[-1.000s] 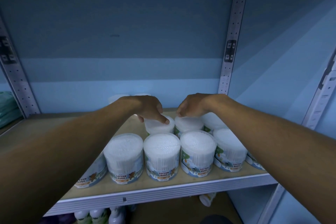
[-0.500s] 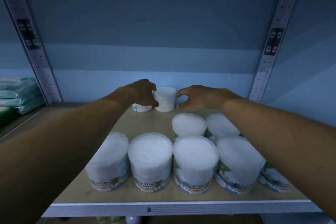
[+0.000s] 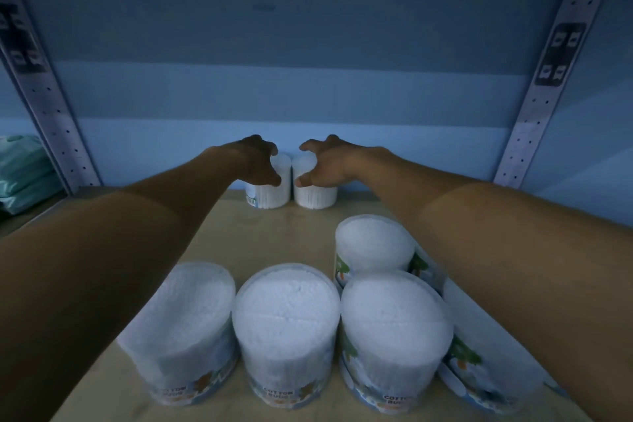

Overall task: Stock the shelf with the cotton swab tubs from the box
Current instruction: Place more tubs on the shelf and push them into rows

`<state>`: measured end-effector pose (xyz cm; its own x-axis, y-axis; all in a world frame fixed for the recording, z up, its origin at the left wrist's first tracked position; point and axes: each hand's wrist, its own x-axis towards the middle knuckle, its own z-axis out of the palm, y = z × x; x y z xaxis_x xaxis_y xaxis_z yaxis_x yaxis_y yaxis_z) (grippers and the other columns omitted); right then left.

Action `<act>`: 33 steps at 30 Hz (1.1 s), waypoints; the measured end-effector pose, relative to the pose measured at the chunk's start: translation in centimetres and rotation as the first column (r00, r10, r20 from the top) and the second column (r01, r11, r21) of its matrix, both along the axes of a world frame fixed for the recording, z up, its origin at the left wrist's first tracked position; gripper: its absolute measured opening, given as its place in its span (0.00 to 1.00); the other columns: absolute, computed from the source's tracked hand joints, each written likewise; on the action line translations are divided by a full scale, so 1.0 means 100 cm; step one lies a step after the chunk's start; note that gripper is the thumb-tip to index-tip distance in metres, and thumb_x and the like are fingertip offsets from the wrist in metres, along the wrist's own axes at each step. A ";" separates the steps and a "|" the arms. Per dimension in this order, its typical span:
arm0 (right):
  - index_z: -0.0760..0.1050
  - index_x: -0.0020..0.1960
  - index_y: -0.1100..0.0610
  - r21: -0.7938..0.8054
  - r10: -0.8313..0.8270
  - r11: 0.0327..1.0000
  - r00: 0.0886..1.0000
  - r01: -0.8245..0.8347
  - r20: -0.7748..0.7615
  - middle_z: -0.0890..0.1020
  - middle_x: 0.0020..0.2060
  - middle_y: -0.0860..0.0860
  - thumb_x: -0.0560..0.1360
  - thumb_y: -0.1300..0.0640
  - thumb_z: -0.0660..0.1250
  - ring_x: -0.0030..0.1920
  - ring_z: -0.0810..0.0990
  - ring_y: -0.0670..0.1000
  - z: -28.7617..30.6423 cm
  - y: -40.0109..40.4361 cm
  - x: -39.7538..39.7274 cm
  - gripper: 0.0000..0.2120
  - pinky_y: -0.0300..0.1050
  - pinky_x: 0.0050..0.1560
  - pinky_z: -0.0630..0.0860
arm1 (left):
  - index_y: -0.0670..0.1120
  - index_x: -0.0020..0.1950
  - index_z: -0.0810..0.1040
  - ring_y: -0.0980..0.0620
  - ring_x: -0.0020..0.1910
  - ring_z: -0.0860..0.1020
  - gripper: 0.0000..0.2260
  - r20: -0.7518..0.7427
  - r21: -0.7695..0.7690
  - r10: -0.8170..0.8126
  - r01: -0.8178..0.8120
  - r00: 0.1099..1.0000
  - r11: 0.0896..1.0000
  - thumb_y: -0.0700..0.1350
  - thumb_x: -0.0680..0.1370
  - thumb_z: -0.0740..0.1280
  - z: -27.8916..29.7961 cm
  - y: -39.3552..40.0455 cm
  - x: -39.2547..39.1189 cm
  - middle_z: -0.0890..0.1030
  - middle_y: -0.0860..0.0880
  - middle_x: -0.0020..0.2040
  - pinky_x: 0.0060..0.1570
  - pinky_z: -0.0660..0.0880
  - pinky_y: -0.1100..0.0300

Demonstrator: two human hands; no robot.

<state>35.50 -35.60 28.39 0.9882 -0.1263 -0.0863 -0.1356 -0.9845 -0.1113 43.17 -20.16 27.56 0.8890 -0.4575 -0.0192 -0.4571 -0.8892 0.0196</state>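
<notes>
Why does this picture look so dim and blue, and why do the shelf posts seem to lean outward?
Head view: the light is weak and bluish, so both hands, left hand and right hand, look dark against the back wall. Head view: the wide lens tilts the posts outward and stretches the near tubs. Head view: the tub labels at the bottom edge are slightly blurred.

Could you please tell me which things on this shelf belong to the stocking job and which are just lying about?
Part of the job:
- left back tub, under the left hand
- right back tub, under the right hand
- front cotton bud tubs
- wooden shelf board

Just lying about:
- green packs in the neighbouring bay
- perforated uprights
</notes>
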 end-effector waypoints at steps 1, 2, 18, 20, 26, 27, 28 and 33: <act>0.51 0.81 0.44 0.000 -0.007 1.000 1.000 0.007 -0.005 0.57 0.77 0.55 0.75 0.37 0.67 0.75 0.63 0.61 -0.001 0.001 0.005 0.41 0.58 0.70 0.67 | 0.52 0.78 0.61 0.43 0.71 0.68 0.32 -0.001 0.003 0.004 -0.004 1.000 1.000 0.55 0.76 0.69 -0.003 -0.001 0.004 0.64 0.46 0.75 0.66 0.69 0.51; 0.50 0.81 0.44 -0.004 -0.011 1.000 1.000 0.011 -0.012 0.57 0.77 0.55 0.76 0.38 0.67 0.75 0.63 0.61 -0.001 0.002 0.010 0.41 0.58 0.70 0.67 | 0.52 0.78 0.62 0.43 0.71 0.68 0.32 -0.001 0.007 0.004 -0.004 1.000 1.000 0.54 0.76 0.69 -0.005 -0.002 0.008 0.64 0.46 0.74 0.66 0.69 0.51; 0.56 0.80 0.44 -0.044 0.030 0.999 1.000 -0.029 0.006 0.64 0.77 0.50 0.79 0.47 0.66 0.73 0.67 0.55 -0.011 0.001 0.022 0.33 0.48 0.68 0.69 | 0.59 0.78 0.60 0.45 0.64 0.77 0.38 -0.042 0.093 -0.059 0.063 0.997 0.994 0.55 0.72 0.75 -0.010 -0.006 0.035 0.69 0.50 0.75 0.61 0.75 0.53; 0.58 0.79 0.44 -0.035 0.020 0.999 1.000 -0.019 0.020 0.65 0.76 0.50 0.78 0.47 0.68 0.72 0.68 0.55 -0.011 0.003 0.020 0.33 0.47 0.67 0.70 | 0.59 0.78 0.61 0.45 0.63 0.78 0.37 -0.029 0.081 -0.054 0.056 0.998 0.995 0.58 0.72 0.74 -0.012 -0.007 0.034 0.70 0.49 0.74 0.60 0.75 0.53; 0.60 0.79 0.44 -0.022 0.011 1.000 1.000 -0.011 0.003 0.65 0.76 0.49 0.77 0.45 0.70 0.73 0.67 0.54 -0.007 0.006 0.013 0.34 0.47 0.67 0.68 | 0.60 0.77 0.63 0.46 0.60 0.79 0.36 -0.057 0.045 -0.039 0.041 0.998 0.998 0.59 0.72 0.74 -0.009 -0.002 0.027 0.72 0.49 0.71 0.57 0.76 0.55; 0.59 0.79 0.44 -0.030 0.017 0.999 1.000 -0.017 -0.005 0.64 0.76 0.49 0.77 0.45 0.69 0.73 0.66 0.55 -0.006 0.007 0.010 0.34 0.48 0.68 0.68 | 0.60 0.77 0.63 0.46 0.59 0.79 0.36 -0.060 0.045 -0.040 0.042 0.997 0.998 0.59 0.72 0.74 -0.009 0.000 0.025 0.72 0.49 0.71 0.56 0.77 0.56; 0.59 0.79 0.45 -0.038 0.024 0.999 1.000 -0.025 -0.014 0.64 0.77 0.49 0.77 0.44 0.69 0.73 0.66 0.55 -0.005 0.008 0.007 0.34 0.48 0.68 0.67 | 0.60 0.77 0.64 0.46 0.58 0.80 0.35 -0.060 0.046 -0.040 0.043 0.997 0.998 0.59 0.72 0.74 -0.009 0.001 0.023 0.72 0.49 0.71 0.54 0.77 0.57; 0.59 0.80 0.45 -0.061 0.036 0.997 0.999 -0.038 -0.036 0.63 0.77 0.49 0.78 0.41 0.67 0.75 0.65 0.55 -0.002 0.016 -0.003 0.34 0.48 0.70 0.66 | 0.60 0.77 0.64 0.46 0.60 0.79 0.35 -0.068 0.035 -0.047 0.050 0.997 0.998 0.58 0.72 0.74 -0.008 0.008 0.011 0.71 0.48 0.71 0.55 0.77 0.57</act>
